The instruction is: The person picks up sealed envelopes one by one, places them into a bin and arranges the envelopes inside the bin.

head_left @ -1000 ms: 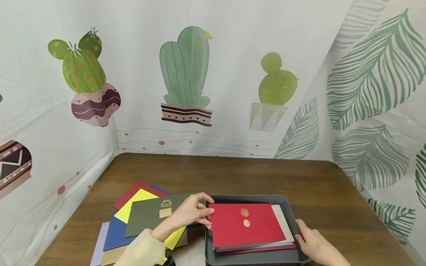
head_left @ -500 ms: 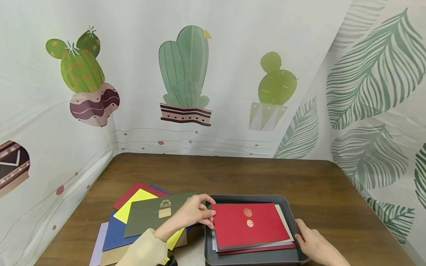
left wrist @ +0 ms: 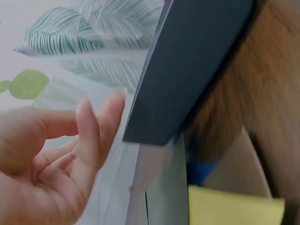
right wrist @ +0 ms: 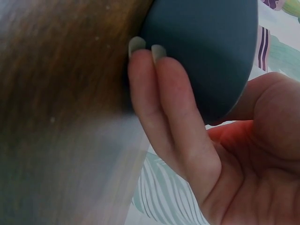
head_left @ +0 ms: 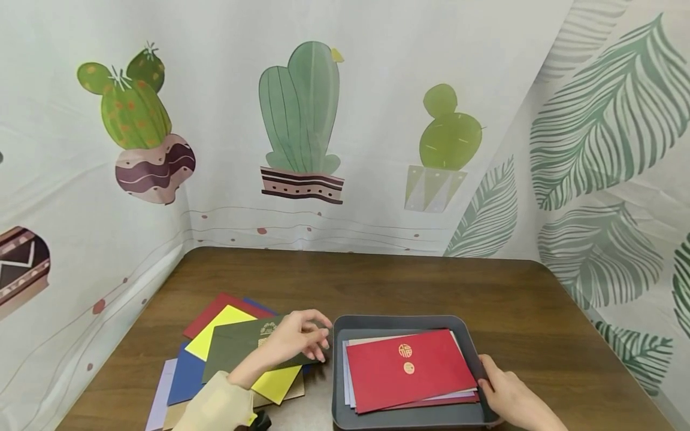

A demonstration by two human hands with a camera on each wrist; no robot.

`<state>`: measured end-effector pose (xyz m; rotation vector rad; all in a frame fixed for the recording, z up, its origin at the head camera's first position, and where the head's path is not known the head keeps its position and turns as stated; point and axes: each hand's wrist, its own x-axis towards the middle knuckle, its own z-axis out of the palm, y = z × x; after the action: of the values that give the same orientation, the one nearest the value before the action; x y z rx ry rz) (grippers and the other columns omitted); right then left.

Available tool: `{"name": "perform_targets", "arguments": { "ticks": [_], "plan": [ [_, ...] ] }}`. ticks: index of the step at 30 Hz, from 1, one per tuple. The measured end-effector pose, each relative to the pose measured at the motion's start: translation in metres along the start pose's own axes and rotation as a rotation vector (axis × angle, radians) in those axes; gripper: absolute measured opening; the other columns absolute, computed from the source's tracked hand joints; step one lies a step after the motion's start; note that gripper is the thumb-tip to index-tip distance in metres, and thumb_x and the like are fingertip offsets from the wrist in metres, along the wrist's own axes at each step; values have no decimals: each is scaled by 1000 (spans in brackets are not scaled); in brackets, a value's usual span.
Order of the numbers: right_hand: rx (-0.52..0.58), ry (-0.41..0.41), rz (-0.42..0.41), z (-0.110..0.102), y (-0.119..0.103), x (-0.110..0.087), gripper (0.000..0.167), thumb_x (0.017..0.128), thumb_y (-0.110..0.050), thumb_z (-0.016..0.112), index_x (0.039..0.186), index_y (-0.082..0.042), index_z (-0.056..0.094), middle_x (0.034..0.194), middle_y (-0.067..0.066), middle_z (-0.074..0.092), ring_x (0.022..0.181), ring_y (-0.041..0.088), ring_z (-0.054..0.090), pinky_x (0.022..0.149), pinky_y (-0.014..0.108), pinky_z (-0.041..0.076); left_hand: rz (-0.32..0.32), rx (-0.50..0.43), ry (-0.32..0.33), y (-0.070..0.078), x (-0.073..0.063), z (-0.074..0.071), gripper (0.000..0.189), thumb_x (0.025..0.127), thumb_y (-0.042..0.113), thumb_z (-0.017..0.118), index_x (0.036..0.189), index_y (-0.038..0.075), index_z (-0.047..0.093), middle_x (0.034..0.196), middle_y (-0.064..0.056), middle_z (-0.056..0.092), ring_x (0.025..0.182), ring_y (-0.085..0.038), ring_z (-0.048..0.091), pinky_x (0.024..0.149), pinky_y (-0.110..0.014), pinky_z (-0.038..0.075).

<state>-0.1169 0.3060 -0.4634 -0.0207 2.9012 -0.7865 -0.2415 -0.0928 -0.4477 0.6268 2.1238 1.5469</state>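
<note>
A dark grey tray (head_left: 409, 421) stands on the table with a stack of envelopes in it. On top lies a red envelope (head_left: 411, 374) with gold print, slightly turned. White and lilac edges show beneath it. My left hand (head_left: 296, 336) hovers just left of the tray with loosely bent fingers and holds nothing. In the left wrist view, its fingertips are near the tray's side wall (left wrist: 187, 70). My right hand (head_left: 509, 389) grips the tray's right side. In the right wrist view, two fingers lie on the outer wall (right wrist: 201, 56) and the thumb is at the rim.
Left of the tray lies a spread pile of envelopes: dark green (head_left: 232, 350), yellow (head_left: 280, 383), blue (head_left: 185, 380), lilac (head_left: 160, 398), dark red (head_left: 207, 314) and brown. The wooden table (head_left: 377, 281) meets a cloth backdrop (head_left: 377, 149) with printed cacti and leaves.
My left hand has let go of the red envelope and drawn back left, out of the tray. The envelope has shifted right and settled at a tilt on the stack. My right hand stays put.
</note>
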Motion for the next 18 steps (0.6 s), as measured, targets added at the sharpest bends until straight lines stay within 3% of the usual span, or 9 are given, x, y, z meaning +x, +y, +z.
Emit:
{"name": "perform_targets", "arguments": {
  "ticks": [4,10,14,18],
  "plan": [
    [1,12,13,1,0,0,33,90,-4,57,122,-3,48,93,7,68,76,15,61,64,30,49,0,122,20,-8,-3,-16,22,99,11,53,114,-5,59,82,-19,68,60,-20,66,52,-26,51],
    [5,10,27,2,1,1,34,90,-4,58,122,-2,47,93,9,68,76,16,61,64,31,49,32,357,89,-19,-13,-39,18,98,10,55,107,-2,63,86,-12,67,69,-19,62,55,-24,50],
    [12,3,40,3,1,2,35,90,-4,58,123,-1,47,94,11,68,77,18,62,64,33,50,5,511,186,-24,-21,-53,17,94,8,59,107,-1,63,92,-9,66,78,-17,59,64,-25,50],
    [13,4,40,3,0,2,35,90,-4,58,123,-1,47,94,12,68,77,18,62,63,33,50,-27,651,248,-29,-29,-70,27,88,11,68,111,-1,61,99,-11,66,94,-25,57,79,-40,49]
  ]
}}
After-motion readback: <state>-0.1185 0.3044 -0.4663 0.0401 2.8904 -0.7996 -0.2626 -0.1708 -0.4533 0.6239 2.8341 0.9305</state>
